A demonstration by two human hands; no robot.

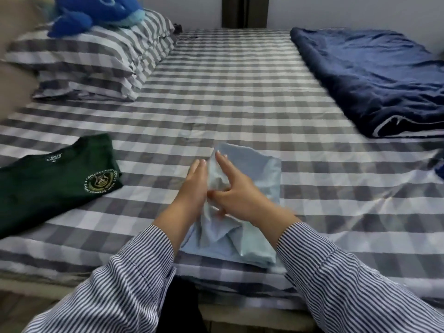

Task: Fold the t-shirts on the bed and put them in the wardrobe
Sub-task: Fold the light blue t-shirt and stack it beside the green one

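Note:
A light blue t-shirt (262,174), partly folded, lies on the checked bed (240,97) near its front edge. A raised fold of it stands between my hands. My left hand (195,186) lies flat against the fold's left side with fingers straight. My right hand (234,191) pinches the fold between thumb and curled fingers, its forefinger stretched out over the cloth. A dark green t-shirt (55,179) with a round school crest lies spread at the left.
Two checked pillows (96,61) are stacked at the far left with a blue plush toy (96,13) on top. A folded navy blanket (374,78) covers the far right of the bed. A dark post (243,10) stands against the wall behind.

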